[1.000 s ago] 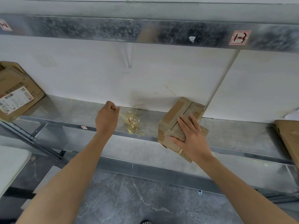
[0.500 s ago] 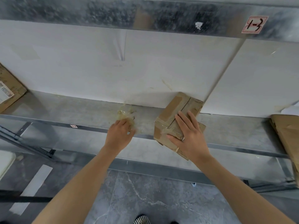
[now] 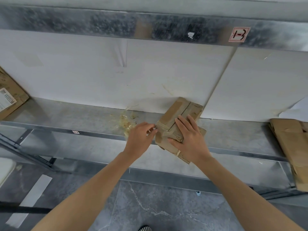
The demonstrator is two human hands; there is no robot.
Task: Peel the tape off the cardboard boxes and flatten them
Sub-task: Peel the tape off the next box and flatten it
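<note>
A small brown cardboard box [image 3: 177,110], wrapped in clear and brown tape, lies tilted on the metal shelf [image 3: 83,117] against the white back wall. My right hand [image 3: 188,139] lies on top of the box with its fingers spread and its thumb on the near side, holding it down. My left hand [image 3: 140,137] is at the box's left corner, its fingertips pinched on the tape there. A crumpled wad of peeled clear tape [image 3: 126,122] lies on the shelf just left of my left hand.
Flattened cardboard [image 3: 290,144] lies at the shelf's right end, hanging over the front edge. Another box with a label [image 3: 10,99] sits at the far left. A metal beam [image 3: 150,27] runs overhead. Grey floor tiles lie below.
My left hand left the wad of tape on the shelf and moved right to the box's left corner. My right hand stayed on the box.
</note>
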